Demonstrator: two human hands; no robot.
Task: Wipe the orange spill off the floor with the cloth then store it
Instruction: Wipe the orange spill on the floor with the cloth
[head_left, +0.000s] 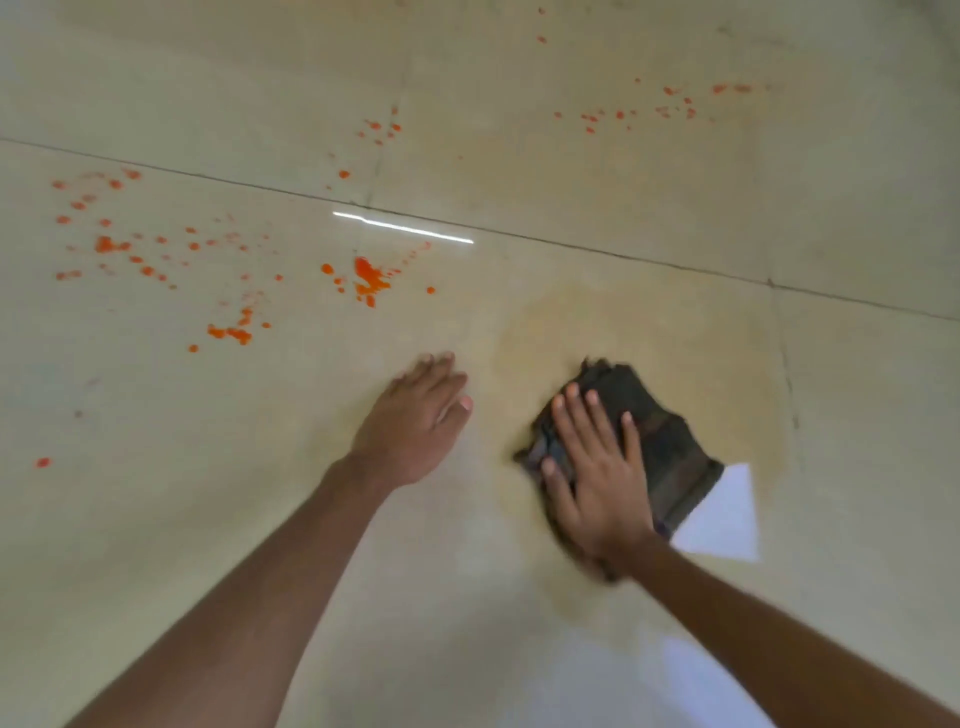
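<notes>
A dark, crumpled cloth (660, 436) lies on the pale tiled floor (519, 156) at lower right. My right hand (597, 478) presses flat on its left part with straight, spread fingers. My left hand (421, 426) rests flat on the bare floor to the left of the cloth, fingers straight. Orange spill drops (370, 280) lie beyond the left hand. More orange spatter (156, 254) spreads across the left tiles. Smaller orange specks (649, 109) dot the far right. A faint yellowish smear (597, 332) surrounds the cloth.
Dark grout lines (571, 247) cross the floor diagonally. A bright white light patch (722, 514) lies just right of the cloth, and a larger pale reflection (649, 686) shows near the bottom edge. A thin white glare streak (405, 228) sits on the tile.
</notes>
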